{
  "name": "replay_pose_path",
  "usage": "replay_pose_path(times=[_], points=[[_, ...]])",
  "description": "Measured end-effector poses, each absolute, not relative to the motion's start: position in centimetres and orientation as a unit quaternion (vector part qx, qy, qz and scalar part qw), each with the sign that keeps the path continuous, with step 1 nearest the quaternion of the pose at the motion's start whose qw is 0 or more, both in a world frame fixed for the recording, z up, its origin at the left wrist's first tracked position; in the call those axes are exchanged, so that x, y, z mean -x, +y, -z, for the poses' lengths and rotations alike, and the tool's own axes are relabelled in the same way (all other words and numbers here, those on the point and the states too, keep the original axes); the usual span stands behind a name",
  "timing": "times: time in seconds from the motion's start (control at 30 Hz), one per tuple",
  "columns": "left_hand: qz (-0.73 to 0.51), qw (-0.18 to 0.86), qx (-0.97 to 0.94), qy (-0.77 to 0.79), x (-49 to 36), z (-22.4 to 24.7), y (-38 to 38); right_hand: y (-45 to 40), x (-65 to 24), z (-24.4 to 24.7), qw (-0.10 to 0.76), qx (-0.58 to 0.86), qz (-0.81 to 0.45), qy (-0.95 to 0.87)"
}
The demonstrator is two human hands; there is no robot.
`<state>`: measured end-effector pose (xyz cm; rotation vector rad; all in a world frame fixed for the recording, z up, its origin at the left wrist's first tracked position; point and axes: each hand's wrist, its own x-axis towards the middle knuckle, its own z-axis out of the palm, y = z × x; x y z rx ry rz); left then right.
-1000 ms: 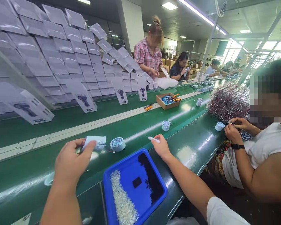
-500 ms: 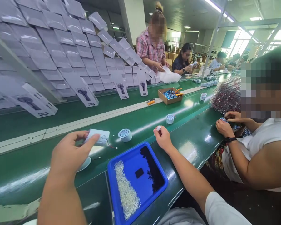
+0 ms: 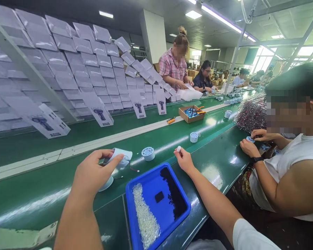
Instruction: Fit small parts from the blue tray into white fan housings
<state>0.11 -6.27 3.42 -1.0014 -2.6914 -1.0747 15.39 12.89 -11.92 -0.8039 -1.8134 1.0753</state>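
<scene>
White tool (image 3: 179, 148) turned since a second ago — tip hidden now, my right grip (image 3: 184, 161) closed on it. Left grip (image 3: 94, 172) pinches the pale housing (image 3: 124, 158) over the belt (image 3: 54, 177) — tool looks idle, apart.

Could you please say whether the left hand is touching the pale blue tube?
Touching: the head view shows the left hand gripping the pale blue tube, thumb on its side.

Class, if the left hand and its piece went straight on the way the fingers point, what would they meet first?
Probably the round pale part on the green belt, beyond the cylinder in the left hand; depth is unclear, so they might pass above.
</scene>
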Motion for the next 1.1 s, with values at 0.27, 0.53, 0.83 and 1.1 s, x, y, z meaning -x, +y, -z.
replay_pose_path(times=[0.27, 0.53, 0.83, 1.1], points=[[0.396, -0.018, 0.335, -0.855, -0.3, -2.8, -5.3, 11.2, -15.6, 10.7, 0.485, 0.282, -0.451, -0.694], [0.425, 0.000, 0.372, -0.825, 1.5, -0.5, -4.5, 7.8, -15.4, 10.2, 0.309, 0.167, -0.648, -0.676], [0.467, 0.013, 0.377, -0.800, 1.6, -0.3, -4.4, 6.3, -15.3, 9.9, 0.193, 0.133, -0.646, -0.727], [0.509, 0.028, 0.363, -0.780, 2.5, 0.0, -5.0, 6.3, -15.3, 10.2, 0.210, 0.139, -0.611, -0.750]])
